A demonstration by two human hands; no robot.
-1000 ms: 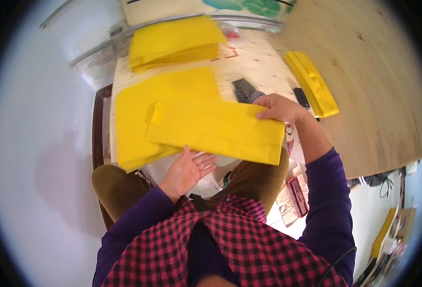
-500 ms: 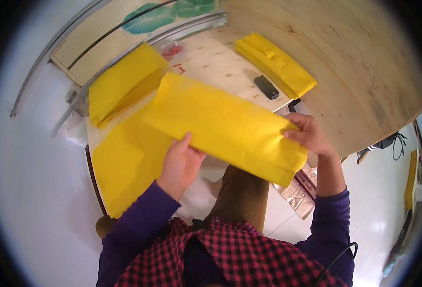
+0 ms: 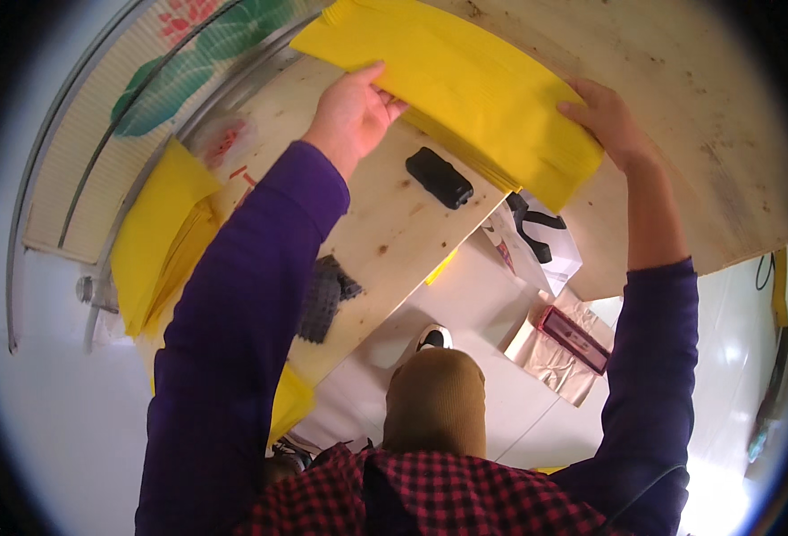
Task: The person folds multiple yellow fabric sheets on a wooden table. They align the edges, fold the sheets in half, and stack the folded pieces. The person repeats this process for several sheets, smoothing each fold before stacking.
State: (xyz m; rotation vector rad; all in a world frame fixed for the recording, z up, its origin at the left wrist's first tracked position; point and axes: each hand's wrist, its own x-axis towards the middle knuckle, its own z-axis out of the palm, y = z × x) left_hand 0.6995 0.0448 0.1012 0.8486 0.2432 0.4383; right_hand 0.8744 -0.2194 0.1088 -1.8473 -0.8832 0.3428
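A long, folded yellow fabric-like sheet (image 3: 465, 76) stretches between my hands over the far right of the wooden table. My left hand (image 3: 356, 112) grips its near edge toward the left end, thumb on top and fingers partly underneath. At the right end, my right hand (image 3: 604, 121) pinches the sheet's far edge. Beneath it, the edges of a pile of folded yellow sheets (image 3: 470, 154) peek out. The held sheet covers most of that pile, so I cannot tell whether they touch.
A black oblong object (image 3: 439, 177) and a dark grey ribbed patch (image 3: 327, 299) lie on the tabletop (image 3: 385, 241). More yellow sheets (image 3: 166, 232) are heaped at left. A plywood panel (image 3: 698, 170) rises at right. Below the table edge stands a white box (image 3: 555, 259) with black straps.
Both hands have carried the yellow sheet away from my body, up to the pile at the far right. The view has shifted, and the ribbed grey patch and white box now show.
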